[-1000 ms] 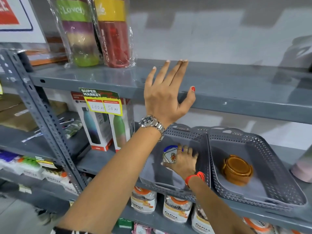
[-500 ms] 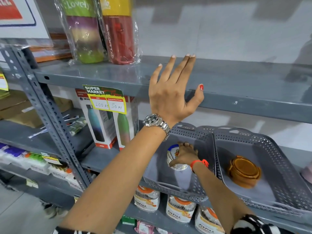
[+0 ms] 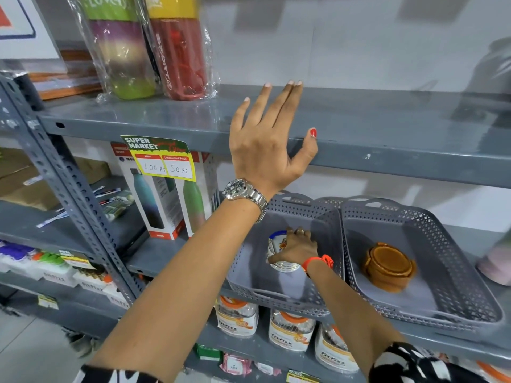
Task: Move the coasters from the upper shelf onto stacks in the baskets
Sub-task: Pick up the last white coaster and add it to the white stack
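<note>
My left hand (image 3: 265, 145) lies flat and open on the front edge of the grey upper shelf (image 3: 387, 128), holding nothing; no coasters show on the visible part of that shelf. My right hand (image 3: 297, 248) reaches into the left grey basket (image 3: 276, 299) and grips the top of a stack of white coasters with a blue rim (image 3: 276, 240), thumb at its side. In the right grey basket (image 3: 448, 244) stands a stack of brown coasters (image 3: 387, 268), untouched.
Two wrapped bottles, green (image 3: 124, 51) and red (image 3: 179, 53), stand at the upper shelf's left end. Boxed bottles (image 3: 154, 194) with a yellow price tag sit left of the baskets. Labelled jars (image 3: 290, 330) fill the shelf below. A pink object (image 3: 495, 262) lies right of the baskets.
My right hand has stayed on the white coaster stack and shifted slightly over it. My left hand keeps its place on the upper shelf edge. The view has drifted a little.
</note>
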The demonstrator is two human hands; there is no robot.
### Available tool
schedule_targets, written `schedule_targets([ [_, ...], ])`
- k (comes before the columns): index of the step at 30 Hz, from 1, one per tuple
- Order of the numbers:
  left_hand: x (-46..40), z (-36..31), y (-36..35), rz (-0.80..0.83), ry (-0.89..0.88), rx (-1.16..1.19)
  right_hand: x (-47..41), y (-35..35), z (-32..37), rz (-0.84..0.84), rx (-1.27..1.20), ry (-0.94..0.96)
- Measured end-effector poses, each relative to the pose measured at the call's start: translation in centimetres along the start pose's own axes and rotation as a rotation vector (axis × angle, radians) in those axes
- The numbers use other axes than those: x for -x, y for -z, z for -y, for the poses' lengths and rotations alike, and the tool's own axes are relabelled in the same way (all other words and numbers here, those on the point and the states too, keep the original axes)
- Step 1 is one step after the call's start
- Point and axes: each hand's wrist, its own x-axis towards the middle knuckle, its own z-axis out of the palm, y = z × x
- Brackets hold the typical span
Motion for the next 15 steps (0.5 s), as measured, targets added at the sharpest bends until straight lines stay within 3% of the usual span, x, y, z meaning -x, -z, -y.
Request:
schedule_targets([
  [10, 0.1, 0.0, -0.1, -0.006, 0.002, -0.007, 0.8, 0.7, -1.4, 0.052, -0.102, 0.115],
  [13, 0.1, 0.0, -0.1, -0.005, 0.010, -0.007, 1.6, 1.8, -2.7, -0.165, -0.266, 0.039],
  [15, 0.1, 0.0, -0.1, -0.003, 0.009, -0.014, 2.2, 3.2, -4.5, -0.384, -0.233, -0.067],
])
